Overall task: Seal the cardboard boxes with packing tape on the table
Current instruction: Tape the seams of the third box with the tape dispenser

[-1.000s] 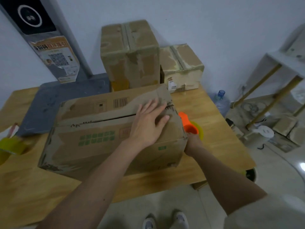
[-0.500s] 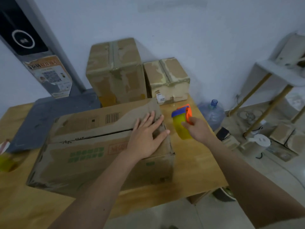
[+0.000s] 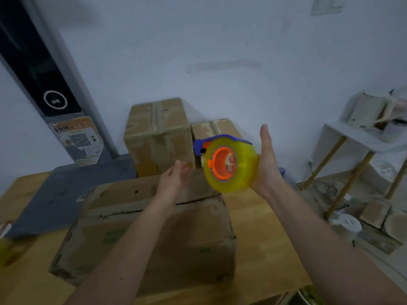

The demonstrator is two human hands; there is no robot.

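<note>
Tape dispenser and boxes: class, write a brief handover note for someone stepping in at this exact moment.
Right hand holds the tape dispenser up in the air, fingers through its orange core.
Left hand is raised above the front box, holding nothing.
Front box on the table: flaps folded down, centre seam shows no tape.
Two boxes at the wall already look taped.
Left: tape the front box's seam.

- Orange/white poster (image 3: 77, 140) on dark panel, left: QR code + header line, chars too blurred to read.
- Front cardboard box (image 3: 154, 234): green print marks, small black mark on flap, blurred, unreadable.
- No other legible text, nos. or brands.
</note>
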